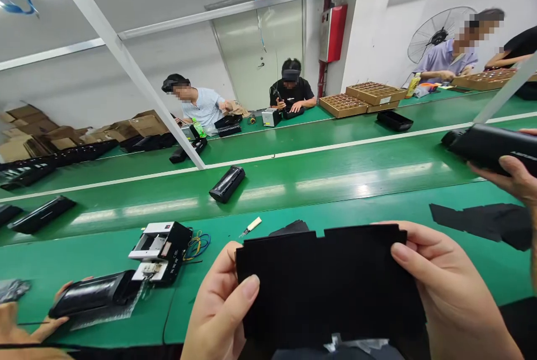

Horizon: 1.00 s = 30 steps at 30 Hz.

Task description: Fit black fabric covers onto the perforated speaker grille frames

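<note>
A flat black sheet [331, 287] with a small notch in its top edge is held up in front of me, near the table's front edge. My left hand [226, 304] grips its left side, thumb on the near face. On the right side my right hand [436, 276] pinches the upper corner between thumb and fingers. Partly hidden behind the sheet lie more black pieces [291, 228] on the green table. Past its top left edge rests a small tool with a cream handle [253, 224].
Left, another person's hands [54, 321] hold a plastic-wrapped black case [96, 294] beside a small machine [161, 251]. Right, a co-worker's hand [514, 181] holds a black case [499, 144] above black sheets [482, 224]. A black unit [227, 183] sits on the green belt.
</note>
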Tool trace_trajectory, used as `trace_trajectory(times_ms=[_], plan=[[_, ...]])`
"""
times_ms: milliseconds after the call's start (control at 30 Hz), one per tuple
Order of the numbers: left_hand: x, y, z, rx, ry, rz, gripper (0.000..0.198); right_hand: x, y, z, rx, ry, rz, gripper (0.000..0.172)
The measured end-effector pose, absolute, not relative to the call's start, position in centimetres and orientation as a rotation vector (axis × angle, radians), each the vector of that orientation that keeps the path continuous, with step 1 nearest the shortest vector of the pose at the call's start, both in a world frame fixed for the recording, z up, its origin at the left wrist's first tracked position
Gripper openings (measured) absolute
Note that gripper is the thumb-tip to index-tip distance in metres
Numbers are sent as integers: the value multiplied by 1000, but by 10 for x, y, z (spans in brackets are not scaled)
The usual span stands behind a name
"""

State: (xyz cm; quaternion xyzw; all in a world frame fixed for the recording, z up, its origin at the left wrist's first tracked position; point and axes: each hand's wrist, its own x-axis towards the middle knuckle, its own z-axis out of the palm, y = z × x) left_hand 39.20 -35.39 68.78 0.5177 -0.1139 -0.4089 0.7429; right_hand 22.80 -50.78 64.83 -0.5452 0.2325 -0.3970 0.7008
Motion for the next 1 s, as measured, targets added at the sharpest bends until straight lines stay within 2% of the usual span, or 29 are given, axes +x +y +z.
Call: trace_trajectory(times_ms=[133,300,400,533,600,667,800,1000], plan=[[388,-351,688,1121,-257,-934,29,222,-509,646,-1277,576,-929,19],[396,-364,661,1112,-289,-1077,35,238,-517,623,-1525,783,-962,35],[398,-380,627,1159,-322,-1155,35,257,-508,603,-1814,726,-1061,24],[400,-393,587,1210,-329,-1170,40,282,-487,573,-2175,397,-790,17],[402,-393,575,1216,-321,-1181,42,292,-483,559,-2227,364,-767,12],[405,-391,568,1236,-294,-1197,44,300,-483,548,-2202,361,-771,10],[413,-388,559,1269,-238,-1200,46,314,-490,533,-1969,393,-689,18],[437,-385,534,1224,-163,-1189,46,329,-505,497,-1197,712,-695,26]])
